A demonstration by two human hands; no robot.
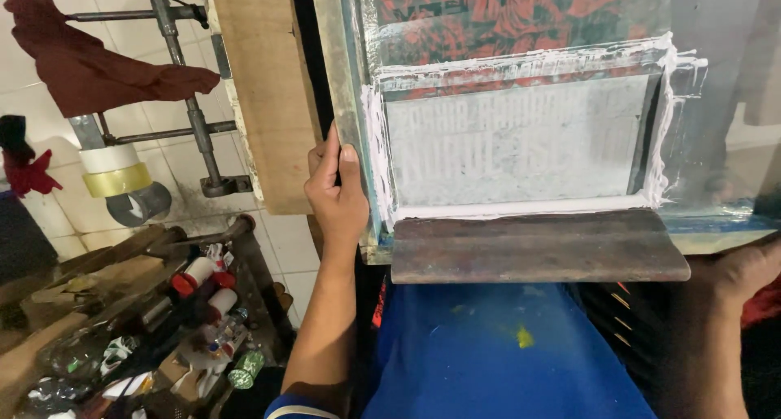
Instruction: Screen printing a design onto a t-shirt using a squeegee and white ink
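While the left hand (336, 193) wraps its fingers over the left edge of the printing screen frame (348, 102), thumb on the outer side, the right hand (744, 266) sits at the lower right of the frame, half hidden under the screen's corner; whether it is clenched or grasping anything cannot be told. The screen fills the upper centre and right of the picture, its mesh (517, 142) pale grey with a rectangular printed area whose long axis runs left to right. White paste (521, 206) is banked in ridges along the left, top, right and lower edges of that rectangle. Just below it lies the wooden squeegee (537, 246), long axis also left to right, its broad face turned up and its upper edge touching the lower band of paste. Blue cloth (488, 354) spreads beneath, at lower centre, with a small yellow spot. At the lower left a cluttered bin (163, 321) holds small bottles with red caps, a green-capped bottle and crumpled wrappers. Rolls of tape (114, 171) hang on a metal rack (191, 102) at upper left, where a dark red rag (89, 61) is draped.
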